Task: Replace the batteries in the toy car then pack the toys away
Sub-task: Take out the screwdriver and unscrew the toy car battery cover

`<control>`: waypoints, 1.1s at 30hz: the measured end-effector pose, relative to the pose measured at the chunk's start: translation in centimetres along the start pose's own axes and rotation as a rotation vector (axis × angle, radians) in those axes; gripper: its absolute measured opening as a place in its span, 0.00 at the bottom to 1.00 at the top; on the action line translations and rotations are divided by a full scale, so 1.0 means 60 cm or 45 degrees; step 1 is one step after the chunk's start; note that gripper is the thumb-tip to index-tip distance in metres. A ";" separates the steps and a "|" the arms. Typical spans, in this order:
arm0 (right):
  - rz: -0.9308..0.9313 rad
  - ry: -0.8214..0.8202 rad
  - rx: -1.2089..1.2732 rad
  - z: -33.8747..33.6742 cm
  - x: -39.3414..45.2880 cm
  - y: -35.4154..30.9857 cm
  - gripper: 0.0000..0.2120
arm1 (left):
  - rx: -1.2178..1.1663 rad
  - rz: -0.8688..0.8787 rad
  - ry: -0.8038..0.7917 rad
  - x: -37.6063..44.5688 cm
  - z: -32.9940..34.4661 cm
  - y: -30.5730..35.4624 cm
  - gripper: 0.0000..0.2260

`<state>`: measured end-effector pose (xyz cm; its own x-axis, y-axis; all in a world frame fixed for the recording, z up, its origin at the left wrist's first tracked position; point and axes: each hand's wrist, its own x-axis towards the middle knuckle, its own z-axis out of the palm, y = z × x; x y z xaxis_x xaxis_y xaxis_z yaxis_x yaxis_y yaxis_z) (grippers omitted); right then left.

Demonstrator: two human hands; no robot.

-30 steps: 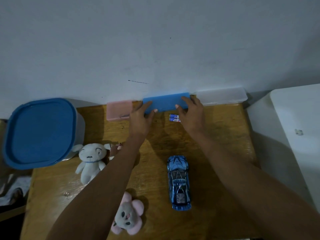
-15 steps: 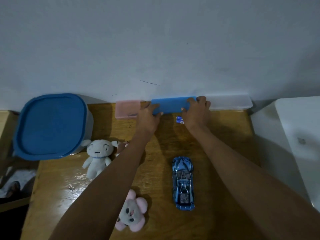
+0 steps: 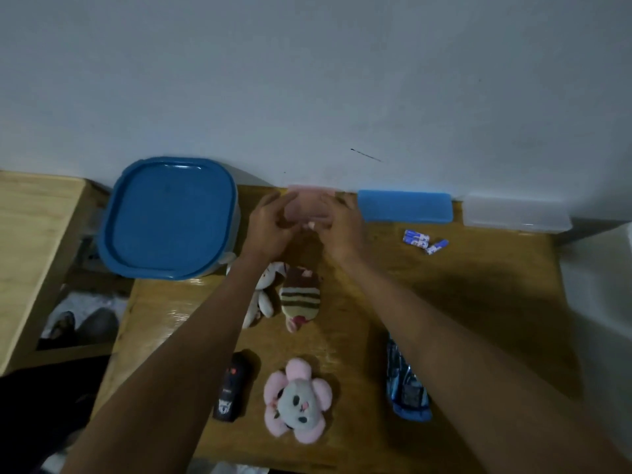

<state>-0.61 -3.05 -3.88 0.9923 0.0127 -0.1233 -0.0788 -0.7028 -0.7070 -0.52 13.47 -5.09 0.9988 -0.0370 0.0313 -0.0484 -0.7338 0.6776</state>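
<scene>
A small pink box (image 3: 308, 204) stands against the wall, and both my hands grip it: my left hand (image 3: 272, 224) on its left side, my right hand (image 3: 342, 227) on its right. The blue toy car (image 3: 405, 388) lies at the table's front right, partly hidden under my right forearm. Loose blue-and-white batteries (image 3: 423, 239) lie near the flat blue case (image 3: 405, 205). A big tub with a blue lid (image 3: 169, 217) stands at the left. A black remote (image 3: 232, 388) lies near the front.
A clear plastic case (image 3: 516, 213) lies against the wall at the right. Plush toys rest on the wooden table (image 3: 478, 302): a white one (image 3: 265, 292), a striped one (image 3: 301, 297), a pink-and-grey one (image 3: 297, 401). A white surface borders the table's right.
Both hands let go of the blue case and shifted left onto the pink box. The view swung left and down, bringing the remote and striped plush into sight.
</scene>
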 end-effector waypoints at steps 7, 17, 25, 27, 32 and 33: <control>0.049 0.036 -0.028 0.012 0.001 0.011 0.20 | -0.042 0.026 0.072 0.018 0.010 -0.014 0.20; -0.109 0.146 -0.170 0.006 0.013 0.012 0.14 | -0.039 0.011 0.130 0.021 0.027 -0.017 0.22; -0.030 0.399 -0.126 -0.005 0.030 -0.020 0.13 | -0.039 -0.008 0.090 0.015 0.019 -0.024 0.38; 0.050 0.448 -0.092 -0.008 0.041 -0.027 0.12 | -0.029 0.008 0.087 0.012 0.017 -0.022 0.40; 0.096 0.474 0.030 -0.016 0.056 -0.024 0.09 | -0.007 0.009 0.074 0.009 0.019 -0.019 0.44; 0.062 0.459 0.036 -0.018 0.054 -0.021 0.10 | 0.000 0.003 0.068 0.010 0.019 -0.019 0.45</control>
<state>2.83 -2.90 -2.66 0.9568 -0.2755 0.0925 -0.1245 -0.6764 -0.7259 0.16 13.50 -6.69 0.9974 -0.0026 0.0720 -0.0508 -0.7339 0.6773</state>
